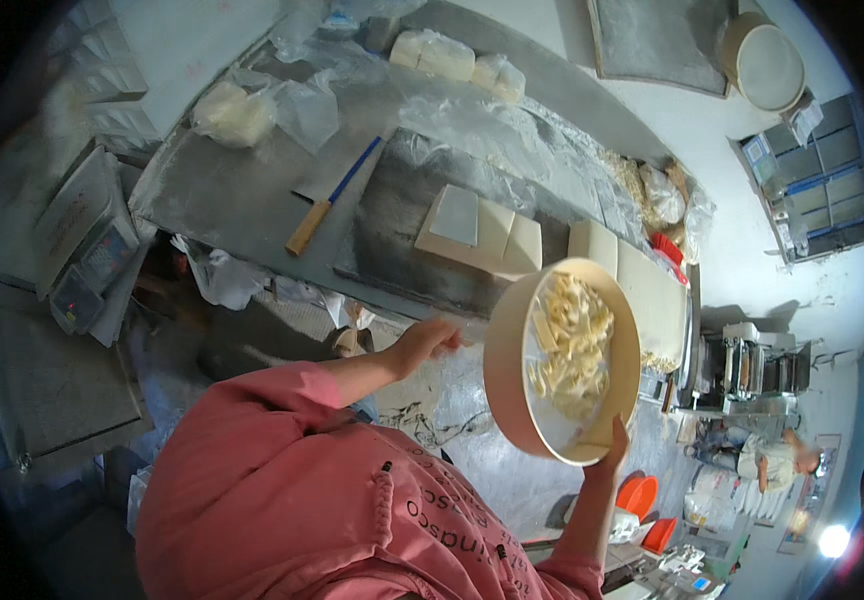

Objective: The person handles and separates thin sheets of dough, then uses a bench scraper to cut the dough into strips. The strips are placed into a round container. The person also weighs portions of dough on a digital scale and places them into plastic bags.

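Note:
My right hand [613,448] grips the lower rim of a round sieve-like container [505,375] with a pale wooden wall. It is tilted towards me over the floor beside the worktable. Irregular pale-yellow dough scraps [574,345] lie in a heap inside it. My left hand [426,349] hovers apart from the container, left of its wall, fingers loosely curled and blurred. Beyond it, on a dark board [394,217], sit blocks of pale dough [503,247]. A flat metal scraper blade [455,215] rests on one block.
A long knife with a wooden handle [309,226] lies on the worktable [214,180]. Bagged dough [233,114] and wrapped blocks [432,55] sit farther back. A digital scale [91,262] stands left. A dough sheet [651,307], a roller machine [751,367] and a person [766,461] are right.

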{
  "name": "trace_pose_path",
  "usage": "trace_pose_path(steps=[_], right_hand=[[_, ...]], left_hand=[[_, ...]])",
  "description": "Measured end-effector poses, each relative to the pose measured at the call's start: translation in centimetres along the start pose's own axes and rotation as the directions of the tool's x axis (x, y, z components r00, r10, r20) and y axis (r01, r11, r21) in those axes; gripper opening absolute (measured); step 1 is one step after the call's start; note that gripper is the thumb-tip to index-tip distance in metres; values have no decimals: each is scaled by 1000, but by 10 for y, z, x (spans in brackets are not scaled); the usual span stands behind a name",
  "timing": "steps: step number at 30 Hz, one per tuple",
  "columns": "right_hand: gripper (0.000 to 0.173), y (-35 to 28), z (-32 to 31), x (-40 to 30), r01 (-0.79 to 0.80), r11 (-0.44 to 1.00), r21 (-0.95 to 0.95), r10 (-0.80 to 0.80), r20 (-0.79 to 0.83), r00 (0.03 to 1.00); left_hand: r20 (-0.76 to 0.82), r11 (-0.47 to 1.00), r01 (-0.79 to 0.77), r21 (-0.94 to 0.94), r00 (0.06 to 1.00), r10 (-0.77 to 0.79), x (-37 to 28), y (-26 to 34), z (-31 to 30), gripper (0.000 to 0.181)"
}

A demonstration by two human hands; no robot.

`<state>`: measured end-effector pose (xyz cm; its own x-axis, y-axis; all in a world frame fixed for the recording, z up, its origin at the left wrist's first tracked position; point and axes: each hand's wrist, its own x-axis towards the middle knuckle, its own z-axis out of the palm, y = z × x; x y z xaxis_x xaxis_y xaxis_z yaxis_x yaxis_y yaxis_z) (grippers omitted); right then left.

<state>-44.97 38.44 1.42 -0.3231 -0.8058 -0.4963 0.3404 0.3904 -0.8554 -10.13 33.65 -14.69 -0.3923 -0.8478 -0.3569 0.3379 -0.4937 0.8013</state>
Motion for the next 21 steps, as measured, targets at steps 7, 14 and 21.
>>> trace_pose_path(steps=[7,14,21], right_hand=[[48,50,-49,-83,-406,906,121,387,155,909],[53,107,1,-43,-660,722,-205,690,147,709],[61,127,72,22,-656,524,-543,840,203,502]], left_hand=[[-482,599,-150,-786,755,-444,61,-121,-144,22],[-536,908,-154,-389,840,-87,72,-195,-172,12],[-124,570,313,-759,791,-599,-40,-129,-118,39]])
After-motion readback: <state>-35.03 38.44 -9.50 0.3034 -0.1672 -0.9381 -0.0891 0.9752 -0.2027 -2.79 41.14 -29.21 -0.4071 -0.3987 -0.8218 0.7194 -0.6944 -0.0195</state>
